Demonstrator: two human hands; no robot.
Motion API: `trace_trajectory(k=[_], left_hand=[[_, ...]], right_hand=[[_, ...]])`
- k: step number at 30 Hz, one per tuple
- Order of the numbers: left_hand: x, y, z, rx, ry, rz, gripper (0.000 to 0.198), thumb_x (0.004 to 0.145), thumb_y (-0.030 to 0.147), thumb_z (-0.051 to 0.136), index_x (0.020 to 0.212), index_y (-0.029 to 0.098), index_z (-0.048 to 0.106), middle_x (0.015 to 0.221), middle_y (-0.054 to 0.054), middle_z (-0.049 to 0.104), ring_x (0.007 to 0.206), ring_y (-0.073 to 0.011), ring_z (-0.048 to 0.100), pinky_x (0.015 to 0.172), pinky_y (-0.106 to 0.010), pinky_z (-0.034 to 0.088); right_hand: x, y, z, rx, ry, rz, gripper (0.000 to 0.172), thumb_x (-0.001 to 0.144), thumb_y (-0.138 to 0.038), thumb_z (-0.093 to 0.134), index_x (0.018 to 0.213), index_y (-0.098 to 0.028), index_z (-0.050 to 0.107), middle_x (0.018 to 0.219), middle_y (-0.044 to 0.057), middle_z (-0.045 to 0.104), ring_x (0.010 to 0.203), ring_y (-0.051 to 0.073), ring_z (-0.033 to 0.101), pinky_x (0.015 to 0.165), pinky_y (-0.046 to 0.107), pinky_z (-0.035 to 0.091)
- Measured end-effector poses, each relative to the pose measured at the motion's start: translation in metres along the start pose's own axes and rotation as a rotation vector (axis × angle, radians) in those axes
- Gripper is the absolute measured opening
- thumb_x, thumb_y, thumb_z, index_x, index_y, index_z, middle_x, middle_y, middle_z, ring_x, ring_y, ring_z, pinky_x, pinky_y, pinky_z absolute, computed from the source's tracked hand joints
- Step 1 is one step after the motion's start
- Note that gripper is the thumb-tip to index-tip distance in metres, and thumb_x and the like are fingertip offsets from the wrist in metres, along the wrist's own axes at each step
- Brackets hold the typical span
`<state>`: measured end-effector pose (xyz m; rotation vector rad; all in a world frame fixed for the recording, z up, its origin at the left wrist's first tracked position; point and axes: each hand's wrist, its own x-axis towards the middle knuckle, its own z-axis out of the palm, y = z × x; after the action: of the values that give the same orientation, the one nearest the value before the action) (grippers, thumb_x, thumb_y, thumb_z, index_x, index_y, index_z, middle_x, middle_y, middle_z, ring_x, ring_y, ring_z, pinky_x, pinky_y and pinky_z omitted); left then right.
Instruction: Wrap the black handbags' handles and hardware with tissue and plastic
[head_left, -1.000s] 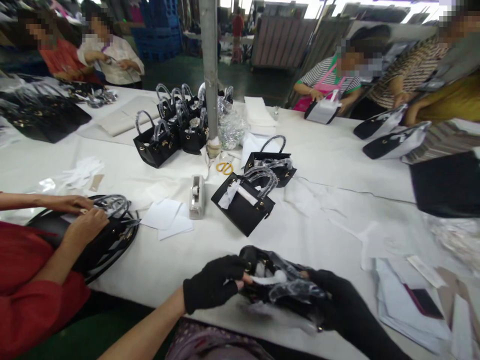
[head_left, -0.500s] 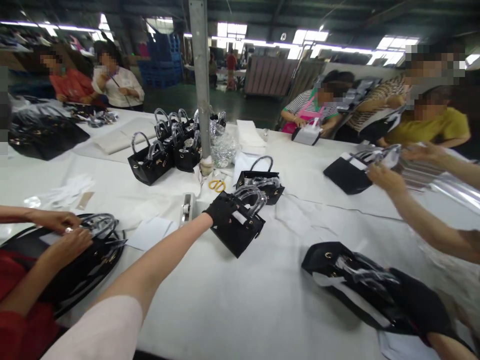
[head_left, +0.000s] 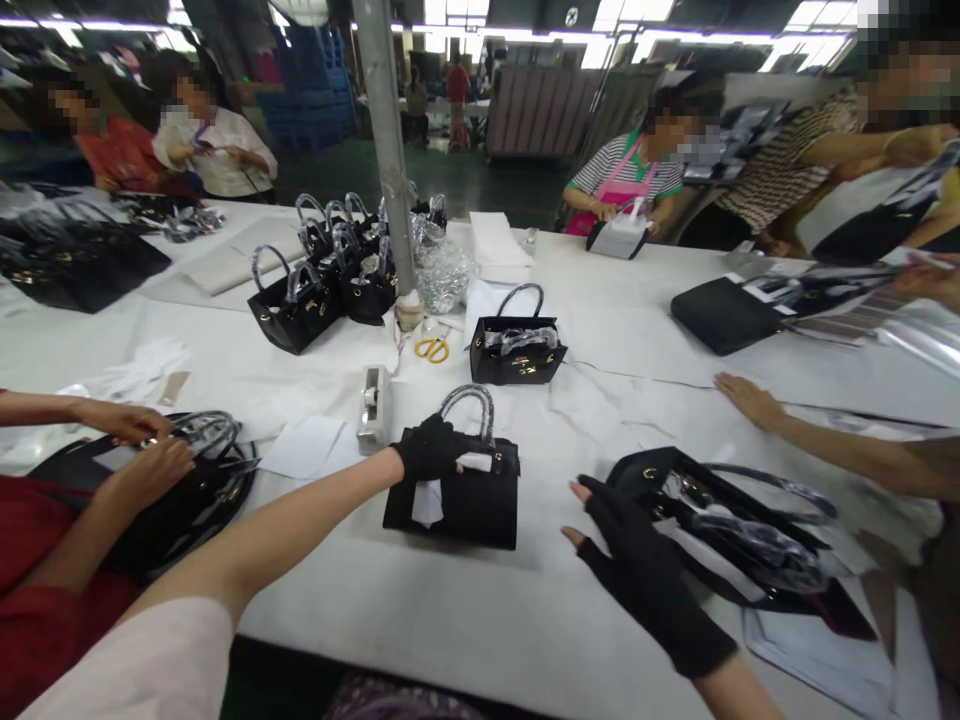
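Note:
My left hand (head_left: pixel 431 450), in a black fingerless glove, grips the top edge of a small black handbag (head_left: pixel 476 510). The bag stands upright in front of me, its handles wrapped in clear plastic and a white paper tag hanging on its side. My right hand (head_left: pixel 630 545), gloved alike, is open with fingers stretched toward that bag. It holds nothing. Just right of it, a larger black handbag (head_left: pixel 697 545) lies tilted with its top open and plastic-wrapped handles. Behind my left hand's bag stands another small black handbag (head_left: pixel 517 360).
Yellow scissors (head_left: pixel 433 350) and a tape dispenser (head_left: pixel 373 410) lie near the metal post (head_left: pixel 386 150). Several finished-looking black bags (head_left: pixel 296 310) cluster behind. Co-workers' hands work on a bag (head_left: pixel 97 500) at left; another person's hand (head_left: pixel 750 402) rests at right.
The small handbag has come nearer and turned its plain side toward me, still in my left hand. My right hand has left the larger bag and moved left, opening.

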<state>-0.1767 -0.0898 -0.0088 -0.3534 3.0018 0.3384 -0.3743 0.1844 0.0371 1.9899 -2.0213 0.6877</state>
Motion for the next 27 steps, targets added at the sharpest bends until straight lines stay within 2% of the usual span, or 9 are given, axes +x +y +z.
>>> trace_trajectory(k=[2, 5, 7, 9, 12, 14, 21, 24, 27], left_hand=[[-0.029, 0.023, 0.012, 0.01, -0.018, 0.009, 0.05, 0.084, 0.042, 0.066, 0.131, 0.028, 0.059, 0.113, -0.007, 0.07, 0.099, -0.0261, 0.062, 0.088, -0.036, 0.043], [-0.076, 0.053, 0.032, -0.067, -0.049, 0.004, 0.052, 0.084, 0.043, 0.065, 0.133, 0.029, 0.056, 0.112, -0.006, 0.071, 0.098, -0.0275, 0.065, 0.087, -0.037, 0.045], [-0.103, 0.066, 0.047, -0.132, -0.128, -0.015, 0.047, 0.086, 0.042, 0.062, 0.13, 0.026, 0.057, 0.107, -0.006, 0.072, 0.095, -0.0269, 0.067, 0.083, -0.035, 0.048], [-0.124, 0.073, 0.061, -0.17, -0.204, -0.072, 0.037, 0.089, 0.041, 0.057, 0.12, 0.022, 0.062, 0.102, -0.007, 0.073, 0.093, -0.0269, 0.068, 0.078, -0.034, 0.05], [-0.137, 0.072, 0.075, -0.2, -0.227, -0.17, 0.028, 0.091, 0.037, 0.051, 0.109, 0.022, 0.067, 0.099, -0.006, 0.073, 0.093, -0.0252, 0.069, 0.078, -0.032, 0.051], [-0.136, 0.068, 0.078, -0.22, -0.235, -0.174, 0.026, 0.092, 0.035, 0.049, 0.105, 0.023, 0.069, 0.097, -0.005, 0.074, 0.091, -0.0236, 0.07, 0.077, -0.031, 0.051], [-0.125, 0.06, 0.066, -0.264, -0.271, -0.121, 0.026, 0.087, 0.031, 0.053, 0.102, 0.021, 0.071, 0.098, -0.007, 0.075, 0.092, -0.0253, 0.07, 0.075, -0.031, 0.052], [-0.126, 0.06, 0.063, -0.271, -0.279, -0.12, 0.026, 0.088, 0.031, 0.051, 0.1, 0.021, 0.072, 0.098, -0.006, 0.075, 0.092, -0.0243, 0.069, 0.075, -0.029, 0.051], [-0.127, 0.06, 0.062, -0.276, -0.281, -0.129, 0.024, 0.088, 0.032, 0.052, 0.097, 0.021, 0.072, 0.095, -0.006, 0.075, 0.09, -0.0238, 0.069, 0.073, -0.028, 0.05]], right_hand=[[0.005, -0.035, 0.038, 0.137, -0.081, -0.006, 0.045, 0.095, -0.036, 0.055, 0.137, -0.02, 0.049, 0.128, 0.014, 0.061, 0.115, 0.027, 0.059, 0.091, 0.042, 0.053], [-0.003, -0.082, 0.087, 0.29, -0.214, 0.014, 0.031, 0.091, -0.028, 0.06, 0.122, -0.023, 0.061, 0.116, 0.01, 0.066, 0.106, 0.025, 0.061, 0.086, 0.039, 0.053], [-0.018, -0.103, 0.11, 0.328, -0.283, 0.009, 0.018, 0.09, -0.023, 0.059, 0.106, -0.023, 0.068, 0.102, 0.007, 0.069, 0.096, 0.024, 0.062, 0.08, 0.036, 0.052], [-0.035, -0.117, 0.124, 0.346, -0.319, 0.036, 0.013, 0.09, -0.019, 0.057, 0.095, -0.022, 0.069, 0.094, 0.006, 0.068, 0.089, 0.022, 0.061, 0.075, 0.034, 0.05], [-0.05, -0.125, 0.129, 0.362, -0.312, 0.083, 0.014, 0.092, -0.017, 0.054, 0.094, -0.02, 0.068, 0.094, 0.007, 0.067, 0.088, 0.021, 0.059, 0.074, 0.032, 0.048], [-0.052, -0.128, 0.126, 0.341, -0.296, 0.037, 0.014, 0.092, -0.018, 0.055, 0.098, -0.019, 0.068, 0.098, 0.008, 0.066, 0.09, 0.022, 0.057, 0.075, 0.034, 0.046], [-0.047, -0.14, 0.118, 0.159, -0.31, -0.08, 0.015, 0.089, -0.022, 0.062, 0.103, -0.02, 0.069, 0.1, 0.009, 0.063, 0.093, 0.026, 0.053, 0.077, 0.038, 0.041], [-0.047, -0.149, 0.123, 0.094, -0.31, -0.042, 0.012, 0.088, -0.026, 0.064, 0.097, -0.021, 0.069, 0.094, 0.009, 0.063, 0.091, 0.026, 0.052, 0.078, 0.039, 0.039], [-0.042, -0.161, 0.123, 0.088, -0.309, 0.032, 0.017, 0.09, -0.028, 0.059, 0.103, -0.018, 0.066, 0.097, 0.011, 0.062, 0.095, 0.028, 0.051, 0.082, 0.04, 0.038]])
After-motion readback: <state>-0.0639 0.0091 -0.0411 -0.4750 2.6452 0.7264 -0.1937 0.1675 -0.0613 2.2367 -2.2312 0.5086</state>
